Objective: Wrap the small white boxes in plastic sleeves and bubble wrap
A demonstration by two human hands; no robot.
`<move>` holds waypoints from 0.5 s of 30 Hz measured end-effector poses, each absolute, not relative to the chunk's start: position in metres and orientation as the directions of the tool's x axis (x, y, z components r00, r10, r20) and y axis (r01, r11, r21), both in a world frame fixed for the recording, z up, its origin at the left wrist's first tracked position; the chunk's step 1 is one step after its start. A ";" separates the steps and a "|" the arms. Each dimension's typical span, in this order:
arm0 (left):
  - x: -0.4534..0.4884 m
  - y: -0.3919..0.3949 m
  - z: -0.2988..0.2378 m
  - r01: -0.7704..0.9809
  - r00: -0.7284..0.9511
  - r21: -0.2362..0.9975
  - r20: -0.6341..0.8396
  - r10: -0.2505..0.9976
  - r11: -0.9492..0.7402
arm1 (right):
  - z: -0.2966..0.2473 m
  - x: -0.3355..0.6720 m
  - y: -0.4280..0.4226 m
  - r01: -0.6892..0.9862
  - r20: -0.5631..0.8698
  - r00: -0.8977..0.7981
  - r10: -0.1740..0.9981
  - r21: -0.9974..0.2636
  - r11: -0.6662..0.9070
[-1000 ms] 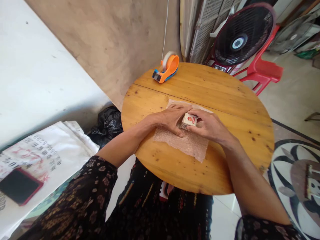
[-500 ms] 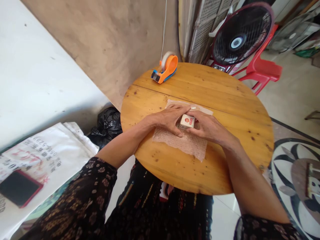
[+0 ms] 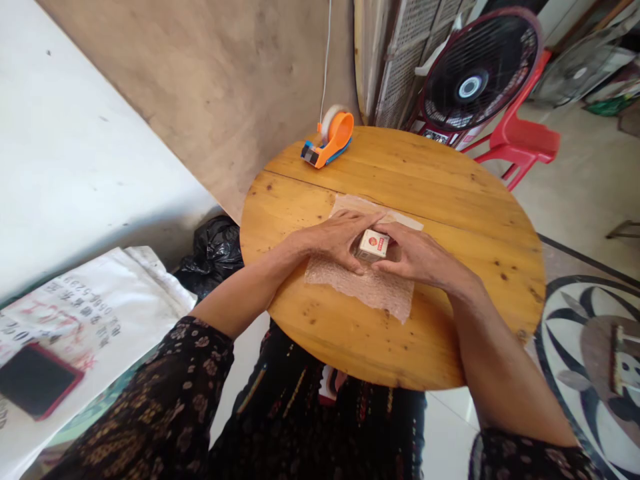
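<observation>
A small white box (image 3: 374, 244) with a red round mark and red print on its top sits on a sheet of bubble wrap (image 3: 370, 293). My left hand (image 3: 340, 239) curves around the box's left side, its thumb in front and fingers reaching behind. From the right, my right hand (image 3: 413, 255) holds the box between thumb and index finger at its right corners, with a gap between palm and box. The wrap lies flat on a round wooden table (image 3: 465, 193), partly hidden under both hands.
An orange tape dispenser (image 3: 337, 137) stands at the table's far edge. Behind the table are a fan (image 3: 470, 87) and a red plastic chair (image 3: 525, 143). On the left, a phone (image 3: 40, 380) lies on a white printed sack (image 3: 125, 293), near a black plastic bag (image 3: 215, 247).
My right thumb and fingers have eased slightly, leaving a little more of the box's right side visible. The box has barely moved; the whole view has shifted slightly.
</observation>
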State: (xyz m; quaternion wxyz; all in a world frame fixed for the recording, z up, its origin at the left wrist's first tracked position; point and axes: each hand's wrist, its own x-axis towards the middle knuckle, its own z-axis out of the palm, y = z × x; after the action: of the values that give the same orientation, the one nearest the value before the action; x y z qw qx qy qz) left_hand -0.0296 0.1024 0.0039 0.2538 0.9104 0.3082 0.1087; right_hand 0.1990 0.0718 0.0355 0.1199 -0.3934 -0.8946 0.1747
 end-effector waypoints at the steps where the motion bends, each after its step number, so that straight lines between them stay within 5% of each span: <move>1: -0.030 0.103 0.003 0.502 0.788 0.530 0.048 0.614 -0.684 | 0.035 0.200 0.072 0.651 0.078 -0.670 0.739 -0.417 0.634; 15: -0.029 0.104 0.003 0.457 0.805 0.545 0.082 0.588 -0.703 | 0.030 0.208 0.079 0.539 0.131 -0.718 0.683 -0.516 0.666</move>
State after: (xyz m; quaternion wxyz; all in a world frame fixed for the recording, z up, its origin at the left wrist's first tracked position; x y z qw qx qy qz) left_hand -0.0292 0.1036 0.0026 0.2590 0.9140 0.2857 0.1259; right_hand 0.2082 0.0794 0.0298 0.1587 -0.3402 -0.8987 0.2269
